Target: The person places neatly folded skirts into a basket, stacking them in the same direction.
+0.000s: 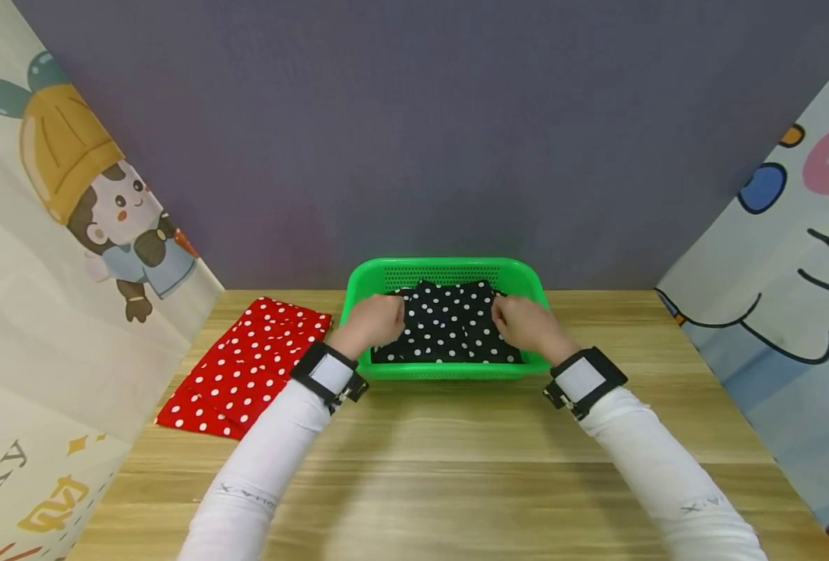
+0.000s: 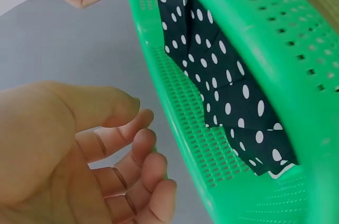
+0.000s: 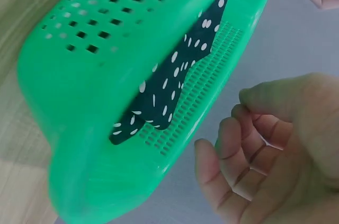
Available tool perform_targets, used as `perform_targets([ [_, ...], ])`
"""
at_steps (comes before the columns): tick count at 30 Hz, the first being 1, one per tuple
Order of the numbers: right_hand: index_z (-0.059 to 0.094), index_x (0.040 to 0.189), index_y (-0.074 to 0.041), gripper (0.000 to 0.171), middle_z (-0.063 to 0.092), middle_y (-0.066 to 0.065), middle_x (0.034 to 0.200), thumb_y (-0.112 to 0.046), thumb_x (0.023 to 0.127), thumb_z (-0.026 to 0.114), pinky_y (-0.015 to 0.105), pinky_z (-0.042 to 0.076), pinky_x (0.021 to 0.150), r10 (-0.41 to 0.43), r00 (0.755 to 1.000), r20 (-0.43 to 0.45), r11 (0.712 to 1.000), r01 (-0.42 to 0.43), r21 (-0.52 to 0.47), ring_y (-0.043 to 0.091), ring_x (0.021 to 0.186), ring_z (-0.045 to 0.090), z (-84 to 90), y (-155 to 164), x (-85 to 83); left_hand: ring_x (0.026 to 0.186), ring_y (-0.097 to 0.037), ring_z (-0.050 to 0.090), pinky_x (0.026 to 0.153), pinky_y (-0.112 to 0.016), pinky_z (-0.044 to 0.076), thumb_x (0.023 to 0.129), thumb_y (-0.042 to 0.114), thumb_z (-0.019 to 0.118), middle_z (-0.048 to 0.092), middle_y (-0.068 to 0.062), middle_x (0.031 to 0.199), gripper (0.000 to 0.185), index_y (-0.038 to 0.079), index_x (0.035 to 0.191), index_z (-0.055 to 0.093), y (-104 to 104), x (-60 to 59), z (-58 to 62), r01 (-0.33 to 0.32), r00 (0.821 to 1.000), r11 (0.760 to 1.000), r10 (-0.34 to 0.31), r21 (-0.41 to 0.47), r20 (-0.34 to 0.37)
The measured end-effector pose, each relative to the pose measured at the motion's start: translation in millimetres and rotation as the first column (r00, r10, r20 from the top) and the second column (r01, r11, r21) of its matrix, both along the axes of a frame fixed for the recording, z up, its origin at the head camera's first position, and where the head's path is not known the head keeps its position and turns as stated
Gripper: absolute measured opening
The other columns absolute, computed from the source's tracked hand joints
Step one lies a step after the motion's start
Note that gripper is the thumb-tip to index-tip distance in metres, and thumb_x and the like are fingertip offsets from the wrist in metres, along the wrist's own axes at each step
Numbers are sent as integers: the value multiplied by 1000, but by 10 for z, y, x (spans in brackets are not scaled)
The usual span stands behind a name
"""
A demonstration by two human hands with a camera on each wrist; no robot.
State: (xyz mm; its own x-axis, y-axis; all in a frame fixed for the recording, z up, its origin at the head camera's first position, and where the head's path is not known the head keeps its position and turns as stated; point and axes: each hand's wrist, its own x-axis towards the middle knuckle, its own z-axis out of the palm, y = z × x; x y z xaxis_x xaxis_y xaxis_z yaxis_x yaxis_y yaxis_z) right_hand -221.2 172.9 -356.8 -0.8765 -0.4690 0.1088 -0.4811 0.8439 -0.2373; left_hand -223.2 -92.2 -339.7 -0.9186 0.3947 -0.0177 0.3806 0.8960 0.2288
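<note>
1. The black polka-dot cloth [image 1: 449, 323] lies inside the green perforated plastic basket [image 1: 449, 372], spread across most of its length, its uneven far edge reaching up toward the far wall.
2. The left hand [image 1: 374, 321] hangs over the basket's left end and the right hand [image 1: 530, 326] over its right; the mirrored placing seems suited to handling the cloth from both sides at once.
3. The left fingers [image 2: 144, 147] are loosely curled and side by side, thumb tip close to the index, pinching nothing. The right fingers [image 3: 230, 138] curl in the same slack way, also without cloth. Whether thumb and index touch, I cannot tell.
4. The red polka-dot cloth [image 1: 246, 374] lies flat and creased left of the basket, perhaps set aside to leave the middle free.
5. Beneath is a wood-grain table [image 1: 442, 475]; the basket sits at its far side, before a plain grey partition [image 1: 414, 140]. Cartoon-printed sheets hang at left [image 1: 22, 296] and right [image 1: 751, 273].
</note>
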Motion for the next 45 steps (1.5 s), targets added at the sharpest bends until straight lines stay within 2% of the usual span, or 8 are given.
perform_targets([
  [6,52,76,-7,12,47,3,67,-4,88,54,27,35,54,35,995,-93,999,-39,-37,15,59,41,-52,44,134,59,-14,46,48,-24,36,83,8,55,49,0,64,14,11,70,50,-91,192,-76,18,998,999,-16,38,-55],
  [14,53,80,-8,9,47,0,71,-3,85,60,24,35,52,32,986,-162,997,-44,-66,12,63,41,-161,136,344,57,-12,45,48,-22,37,81,5,58,48,1,63,13,11,71,52,-241,428,-299,44,989,994,-29,102,-145],
  [22,52,80,-11,12,47,-2,72,-4,84,62,22,34,51,48,970,-239,993,-73,-96,10,62,39,-258,90,587,56,-10,44,48,-20,38,79,4,60,50,2,64,11,10,72,55,-370,609,-462,49,948,986,5,162,-318],
  [27,54,81,-11,13,46,-4,72,-1,81,63,19,36,51,66,967,-248,992,-91,-92,7,62,40,-377,68,756,52,-9,42,43,-20,34,76,3,62,49,3,62,11,10,72,54,-470,723,-538,42,920,986,25,163,-390],
  [31,54,80,-12,15,44,-6,71,-1,80,64,18,36,50,68,966,-250,990,-96,-99,6,62,40,-473,57,877,51,-9,41,41,-19,32,74,3,64,49,3,61,13,11,71,54,-585,803,-617,-1,908,990,60,141,-414],
  [35,55,80,-12,16,45,-6,73,-1,79,66,18,38,51,68,963,-260,990,-98,-106,5,64,41,-565,58,974,54,-12,42,42,-20,35,75,5,65,50,1,65,12,10,73,55,-726,830,-730,-64,906,991,107,118,-409],
  [41,59,82,-12,14,51,-6,77,-3,77,68,17,42,52,82,965,-249,990,-108,-91,5,65,48,-686,62,1037,66,-24,53,53,-33,46,73,6,68,58,-8,75,9,5,78,61,-954,778,-904,-108,881,991,135,85,-453],
  [45,61,87,-12,16,56,-4,80,-5,75,69,19,46,54,81,967,-240,990,-106,-94,8,67,55,-743,57,1054,78,-32,57,64,-41,50,73,7,70,60,-15,88,19,1,90,63,-1099,731,-1000,-135,875,987,162,91,-457],
])
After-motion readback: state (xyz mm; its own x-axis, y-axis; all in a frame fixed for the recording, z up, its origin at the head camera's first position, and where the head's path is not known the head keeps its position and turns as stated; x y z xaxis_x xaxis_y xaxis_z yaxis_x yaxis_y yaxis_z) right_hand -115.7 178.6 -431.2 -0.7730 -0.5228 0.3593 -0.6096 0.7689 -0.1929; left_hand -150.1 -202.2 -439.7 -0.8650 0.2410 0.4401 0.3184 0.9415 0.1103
